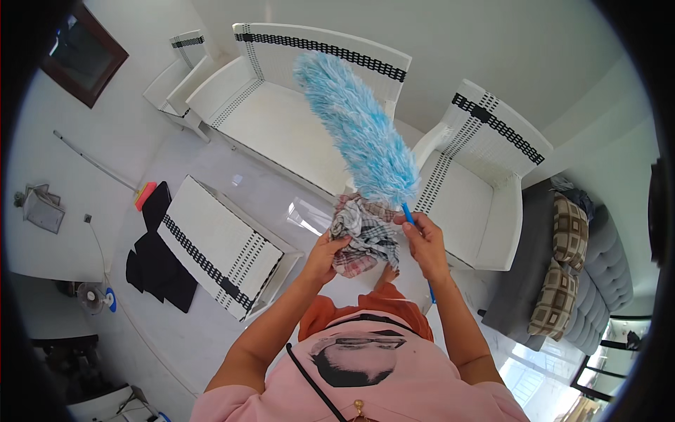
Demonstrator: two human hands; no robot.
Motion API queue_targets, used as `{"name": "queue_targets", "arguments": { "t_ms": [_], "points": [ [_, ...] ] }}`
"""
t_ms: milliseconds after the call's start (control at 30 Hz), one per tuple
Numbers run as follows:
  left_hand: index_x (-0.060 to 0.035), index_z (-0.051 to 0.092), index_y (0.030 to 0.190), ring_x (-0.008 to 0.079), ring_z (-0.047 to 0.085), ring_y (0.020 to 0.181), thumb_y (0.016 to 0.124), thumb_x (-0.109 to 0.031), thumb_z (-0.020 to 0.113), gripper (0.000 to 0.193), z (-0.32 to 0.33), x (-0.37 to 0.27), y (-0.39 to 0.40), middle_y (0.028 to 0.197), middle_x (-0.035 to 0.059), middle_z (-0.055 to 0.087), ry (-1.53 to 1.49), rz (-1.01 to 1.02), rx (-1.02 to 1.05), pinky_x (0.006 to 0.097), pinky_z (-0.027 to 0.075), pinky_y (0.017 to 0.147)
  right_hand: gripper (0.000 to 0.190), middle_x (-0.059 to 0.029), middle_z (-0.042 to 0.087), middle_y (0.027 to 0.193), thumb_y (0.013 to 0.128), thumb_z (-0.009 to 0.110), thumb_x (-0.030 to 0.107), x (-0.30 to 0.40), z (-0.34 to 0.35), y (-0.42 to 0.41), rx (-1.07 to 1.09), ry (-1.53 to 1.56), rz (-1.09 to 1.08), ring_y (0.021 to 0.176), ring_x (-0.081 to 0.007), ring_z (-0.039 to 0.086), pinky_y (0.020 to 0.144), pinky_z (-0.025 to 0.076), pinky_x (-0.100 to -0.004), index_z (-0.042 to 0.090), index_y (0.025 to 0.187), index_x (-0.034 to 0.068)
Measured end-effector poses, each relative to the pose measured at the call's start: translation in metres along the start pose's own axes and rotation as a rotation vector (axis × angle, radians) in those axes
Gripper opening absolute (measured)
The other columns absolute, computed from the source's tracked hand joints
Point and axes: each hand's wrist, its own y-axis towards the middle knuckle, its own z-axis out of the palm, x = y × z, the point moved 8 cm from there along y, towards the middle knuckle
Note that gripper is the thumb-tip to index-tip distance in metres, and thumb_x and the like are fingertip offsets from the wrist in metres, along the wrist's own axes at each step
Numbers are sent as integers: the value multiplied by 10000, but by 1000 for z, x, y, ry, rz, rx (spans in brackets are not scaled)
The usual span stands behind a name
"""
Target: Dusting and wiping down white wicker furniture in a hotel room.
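My left hand (322, 257) grips a bunched-up bundle of checked cloth (364, 237), grey, black and faded red. In my right hand (426, 243) is the blue plastic handle (408, 213) of a fluffy duster. The duster's blue and white head (358, 126) points up and away to the left, above the cloth. The handle's lower end shows below my right wrist. Beyond the duster stands a white woven settee (285, 126) with black trim, partly hidden behind the fluffy head.
A matching armchair (469, 211) stands to the right, and a low white table (216, 237) to the left. Black cloth (163, 274) lies on the tiled floor beside a broom (143, 195). A fan (96, 298) is at far left; a grey sofa (519, 264) with checked cushions is at right.
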Motion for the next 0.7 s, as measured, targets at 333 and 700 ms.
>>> {"name": "queue_targets", "arguments": {
  "t_ms": [333,700],
  "points": [
    [-13,451,1358,358,539,1203,987,-342,457,496,31,2,56,1324,189,549,-549,-16,-70,515,390,1061,258,-50,599,776,938,517,103,-96,-267,-23,-270,-406,256,476,-64,417,430,343,-230,522,1187,35],
    [-34,413,1401,373,427,1307,994,-410,413,554,57,-30,134,1407,173,476,-620,7,141,542,262,1128,731,-169,619,1063,901,488,2,-183,-178,61,-283,231,691,662,-220,618,578,511,-370,147,1529,158]
  ]
}}
